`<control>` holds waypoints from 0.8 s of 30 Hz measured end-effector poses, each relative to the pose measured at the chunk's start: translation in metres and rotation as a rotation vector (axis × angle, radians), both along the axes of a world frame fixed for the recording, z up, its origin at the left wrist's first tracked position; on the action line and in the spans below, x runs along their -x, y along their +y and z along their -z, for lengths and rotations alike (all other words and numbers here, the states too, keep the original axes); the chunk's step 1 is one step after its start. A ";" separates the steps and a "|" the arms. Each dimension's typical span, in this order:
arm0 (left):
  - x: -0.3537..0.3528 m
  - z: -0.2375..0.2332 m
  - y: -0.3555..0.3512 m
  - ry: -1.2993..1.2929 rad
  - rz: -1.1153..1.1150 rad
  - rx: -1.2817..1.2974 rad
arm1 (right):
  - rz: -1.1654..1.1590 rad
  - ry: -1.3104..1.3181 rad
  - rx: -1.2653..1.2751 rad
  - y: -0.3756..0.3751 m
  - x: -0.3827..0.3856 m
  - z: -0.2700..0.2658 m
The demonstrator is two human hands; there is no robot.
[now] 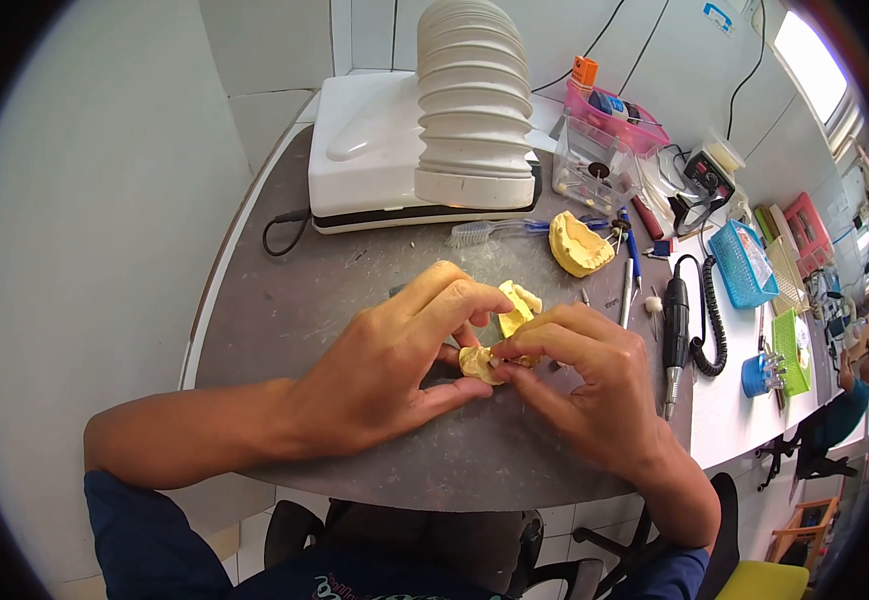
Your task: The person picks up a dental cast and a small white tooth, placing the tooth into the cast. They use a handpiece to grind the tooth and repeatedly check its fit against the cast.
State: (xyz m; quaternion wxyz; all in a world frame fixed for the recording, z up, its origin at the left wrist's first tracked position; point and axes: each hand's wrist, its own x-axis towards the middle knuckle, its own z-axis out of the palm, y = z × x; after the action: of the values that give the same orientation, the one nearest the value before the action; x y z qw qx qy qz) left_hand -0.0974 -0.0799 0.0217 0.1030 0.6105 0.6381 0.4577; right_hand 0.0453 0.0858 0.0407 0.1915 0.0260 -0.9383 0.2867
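A small pale-yellow plaster dental cast [477, 364] is gripped low over the bench between the thumb and fingers of my left hand [400, 340]. From the other side, my right hand [585, 370] has thumb and index finger pinched together against the cast's right edge. Whatever lies between those fingertips is small and mostly covered. Just behind the fingers is a brighter yellow cast piece [519, 308], partly hidden by my hands. A larger yellow arch-shaped cast [581, 245] rests farther back on the grey benchtop [285, 300].
A white machine [365, 150] with a ribbed hose [473, 100] stands behind. To the right lie a toothbrush [475, 233], a black handpiece [675, 330] with coiled cord, a clear box [595, 165] and a blue basket [743, 265]. Another person [840, 425] sits far right.
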 end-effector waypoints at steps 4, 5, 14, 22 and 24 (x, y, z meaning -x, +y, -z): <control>0.000 0.000 -0.001 -0.010 0.003 0.007 | 0.037 0.007 0.080 -0.003 0.000 0.002; 0.000 0.000 -0.001 -0.010 0.002 0.006 | 0.036 0.007 0.079 -0.004 0.000 0.001; 0.001 -0.001 -0.001 -0.016 -0.002 -0.007 | 0.006 -0.011 0.084 -0.004 0.000 -0.004; 0.000 -0.001 -0.001 -0.057 -0.002 -0.026 | 0.026 -0.001 0.032 -0.003 0.001 -0.003; 0.000 -0.002 0.000 -0.061 0.001 -0.025 | 0.023 0.022 0.005 -0.004 0.002 0.000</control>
State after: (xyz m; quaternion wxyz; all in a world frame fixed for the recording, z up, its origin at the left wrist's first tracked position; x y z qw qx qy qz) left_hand -0.0974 -0.0804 0.0232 0.1149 0.5980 0.6285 0.4840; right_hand 0.0437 0.0823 0.0411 0.2051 0.0178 -0.9357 0.2865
